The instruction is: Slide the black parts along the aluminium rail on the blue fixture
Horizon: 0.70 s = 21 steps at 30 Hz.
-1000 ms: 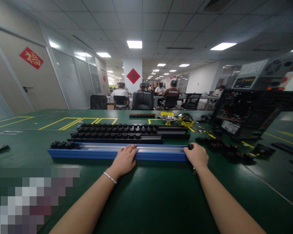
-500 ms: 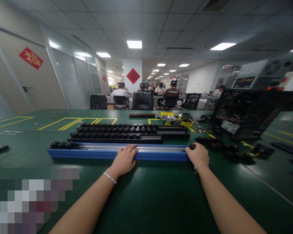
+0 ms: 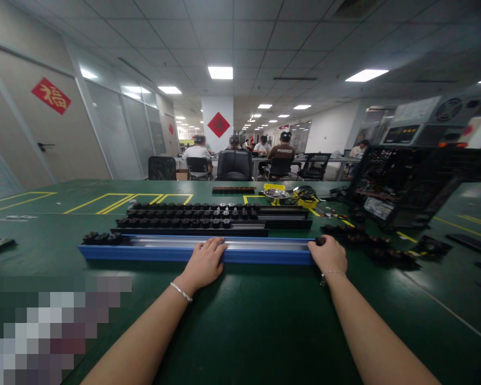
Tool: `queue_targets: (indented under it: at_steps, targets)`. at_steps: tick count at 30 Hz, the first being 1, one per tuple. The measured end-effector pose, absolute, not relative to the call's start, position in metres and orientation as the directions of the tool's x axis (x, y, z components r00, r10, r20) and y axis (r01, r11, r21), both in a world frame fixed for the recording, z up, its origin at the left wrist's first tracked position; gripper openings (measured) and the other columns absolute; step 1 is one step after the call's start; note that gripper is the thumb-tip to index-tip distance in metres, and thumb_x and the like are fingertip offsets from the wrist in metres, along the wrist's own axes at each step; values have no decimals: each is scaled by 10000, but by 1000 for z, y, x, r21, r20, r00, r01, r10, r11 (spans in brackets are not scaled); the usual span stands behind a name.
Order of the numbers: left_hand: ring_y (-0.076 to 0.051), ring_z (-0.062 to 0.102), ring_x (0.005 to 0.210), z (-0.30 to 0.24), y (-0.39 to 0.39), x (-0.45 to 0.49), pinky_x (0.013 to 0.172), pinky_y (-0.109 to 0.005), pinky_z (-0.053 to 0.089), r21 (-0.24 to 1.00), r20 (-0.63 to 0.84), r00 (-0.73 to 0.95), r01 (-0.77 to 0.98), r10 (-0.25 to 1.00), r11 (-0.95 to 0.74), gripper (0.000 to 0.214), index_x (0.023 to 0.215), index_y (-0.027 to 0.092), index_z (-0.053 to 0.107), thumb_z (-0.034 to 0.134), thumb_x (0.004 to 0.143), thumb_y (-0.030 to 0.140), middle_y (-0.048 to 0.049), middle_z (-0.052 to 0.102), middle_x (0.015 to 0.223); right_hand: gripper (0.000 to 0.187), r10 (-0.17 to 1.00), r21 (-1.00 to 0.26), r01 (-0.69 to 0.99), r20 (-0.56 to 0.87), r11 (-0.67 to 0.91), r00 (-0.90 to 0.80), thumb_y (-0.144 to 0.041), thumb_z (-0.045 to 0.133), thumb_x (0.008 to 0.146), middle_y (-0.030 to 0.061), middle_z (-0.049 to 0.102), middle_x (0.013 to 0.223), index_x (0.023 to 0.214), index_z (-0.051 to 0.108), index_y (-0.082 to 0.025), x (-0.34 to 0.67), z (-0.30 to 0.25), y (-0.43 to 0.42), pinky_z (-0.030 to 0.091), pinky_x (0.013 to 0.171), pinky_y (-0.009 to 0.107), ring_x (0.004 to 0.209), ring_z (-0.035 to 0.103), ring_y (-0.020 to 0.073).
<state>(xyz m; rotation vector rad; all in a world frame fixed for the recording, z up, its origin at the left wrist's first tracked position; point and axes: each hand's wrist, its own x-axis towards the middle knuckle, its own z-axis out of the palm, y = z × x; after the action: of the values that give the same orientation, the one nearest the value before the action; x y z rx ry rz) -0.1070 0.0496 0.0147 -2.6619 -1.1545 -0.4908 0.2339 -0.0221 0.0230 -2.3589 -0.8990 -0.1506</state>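
Observation:
A long blue rail (image 3: 144,252) with a silver channel lies across the green table (image 3: 244,321) in front of me. My left hand (image 3: 203,263) rests on the rail's front edge near its middle, fingers laid over it. My right hand (image 3: 328,255) is closed at the rail's right end, pinching a small black part (image 3: 319,241) against the end of the channel. A few black parts (image 3: 102,237) sit in the rail's left end. Behind it lie two black rails (image 3: 208,216) filled with rows of black parts.
A heap of loose black parts (image 3: 369,247) lies right of my right hand. A black open computer case (image 3: 404,184) stands at the right. A metal bowl (image 3: 276,194) and yellow items sit further back. People sit at desks across the room.
My right hand has shifted slightly to the right along the rail's end with the black part. My left hand has stayed put.

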Motion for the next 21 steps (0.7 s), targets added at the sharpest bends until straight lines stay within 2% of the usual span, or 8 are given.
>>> queue_targets:
  at_steps: [6,21]
  targets:
    - [-242,369,1273,15,49,-106,976,-430,339,-51,373,640,737,672,-674,460,1225,257,464,491,766,254,-60,425,1391,516,576,-551,593,230,-587,784,-441,445,742,150,570,1147,1155,550,-150,235,26,-22,440,855,394,1041,539,296]
    - [-248,369,1271,15,49,-106,982,-428,334,-45,375,635,740,675,-671,461,1222,267,468,500,762,262,-55,420,1395,499,535,-596,534,199,-599,821,-446,466,733,142,596,1087,1137,556,-169,242,25,-23,464,791,385,963,579,278]
